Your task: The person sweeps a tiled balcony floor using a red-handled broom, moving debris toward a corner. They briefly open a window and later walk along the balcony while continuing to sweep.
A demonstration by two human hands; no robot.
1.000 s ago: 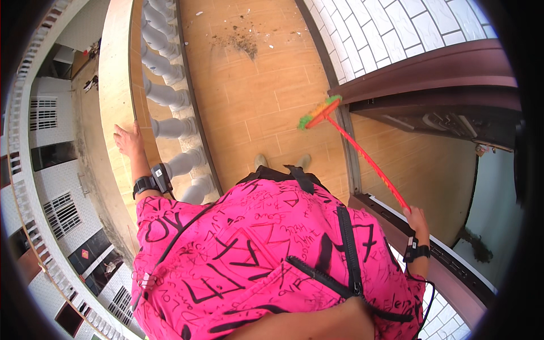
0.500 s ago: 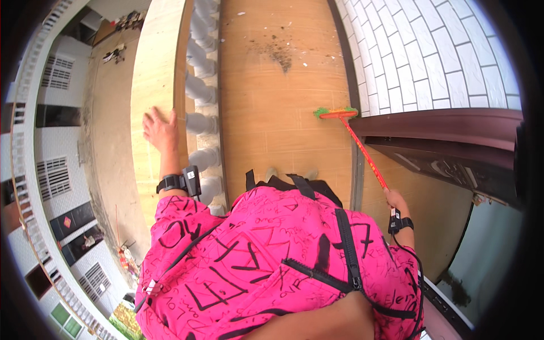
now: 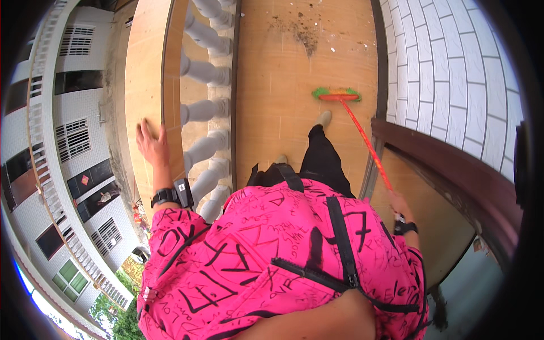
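Note:
My right hand (image 3: 399,203) is wrapped round the red handle of a broom (image 3: 362,131). Its red head with green and yellow bristles (image 3: 339,95) is on or just above the tan tiled floor ahead; I cannot tell if it touches. On the left, my left hand (image 3: 152,141) lies with fingers spread on the flat top of the balcony railing (image 3: 146,68), holding nothing. A patch of dark dirt (image 3: 303,38) with small pale scraps lies on the floor beyond the broom head.
Grey balusters (image 3: 204,107) stand under the railing on my left. A white brick-patterned wall (image 3: 447,73) and a dark brown door frame or door edge (image 3: 453,164) are on the right. Beyond the railing a building with barred windows (image 3: 73,139) rises across a yard.
I have moved forward, and one leg is now stretched ahead. The broom has swung away from the right wall's base, out over the floor. My left hand stays on the railing.

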